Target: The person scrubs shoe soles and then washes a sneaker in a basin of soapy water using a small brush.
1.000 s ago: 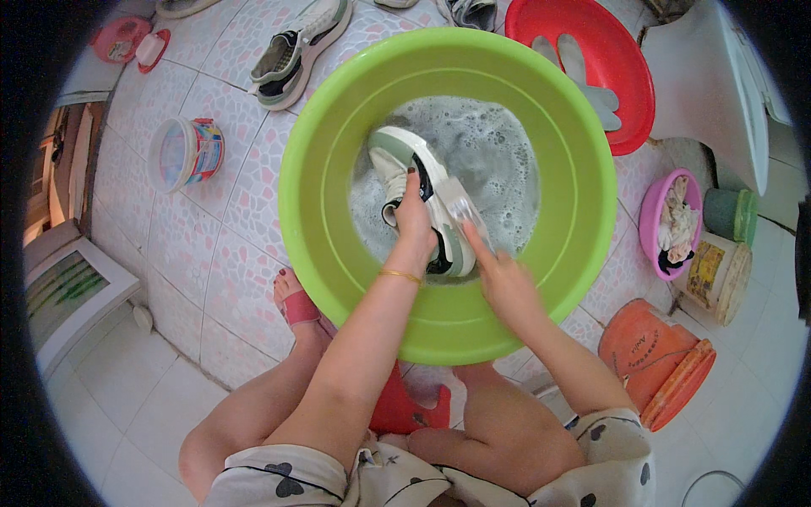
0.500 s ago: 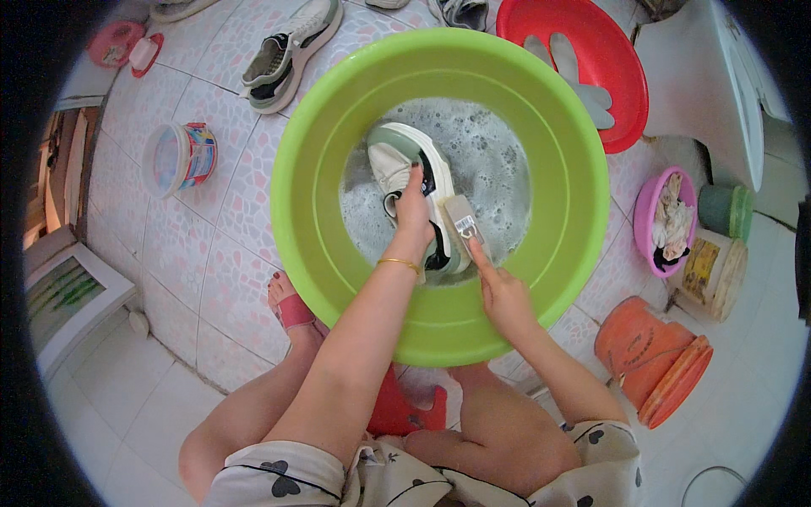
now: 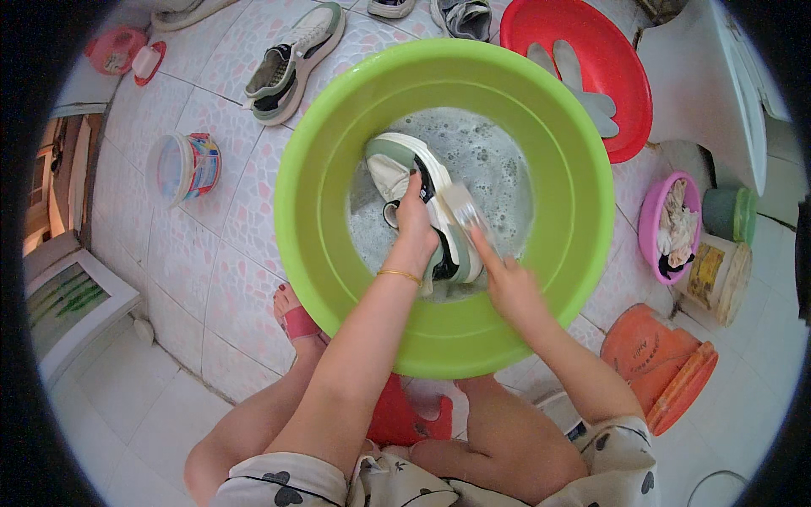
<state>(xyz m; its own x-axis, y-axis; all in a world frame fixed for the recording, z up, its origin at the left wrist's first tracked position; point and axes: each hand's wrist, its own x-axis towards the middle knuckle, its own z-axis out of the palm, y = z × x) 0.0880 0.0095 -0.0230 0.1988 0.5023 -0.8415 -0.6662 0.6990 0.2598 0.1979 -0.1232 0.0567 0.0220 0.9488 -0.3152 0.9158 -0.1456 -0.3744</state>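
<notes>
A white, green and black sneaker (image 3: 390, 167) is tilted on its side in a large lime-green tub (image 3: 291, 211), low over foamy grey water (image 3: 498, 160). My left hand (image 3: 415, 221) is closed around its middle, with the thumb lying over the upper. Against the white edge of the sole presses a pale scrub brush (image 3: 459, 201). My right hand (image 3: 514, 289), slightly blurred, grips that brush from the near right, index finger stretched along its back. The bristles are mostly hidden beneath the brush body.
A matching sneaker (image 3: 294, 61) stands on the tiles beyond the tub. Two grey insoles (image 3: 591, 101) lie in a red basin (image 3: 629, 135). Rightward are a pink basin of cloths (image 3: 649, 221) and an orange bucket (image 3: 646, 351); a clear plastic bucket (image 3: 173, 169) stands left.
The brush and my right hand have slid a little farther from me along the sole edge. My left hand keeps its hold on the sneaker. The whole view has shifted slightly.
</notes>
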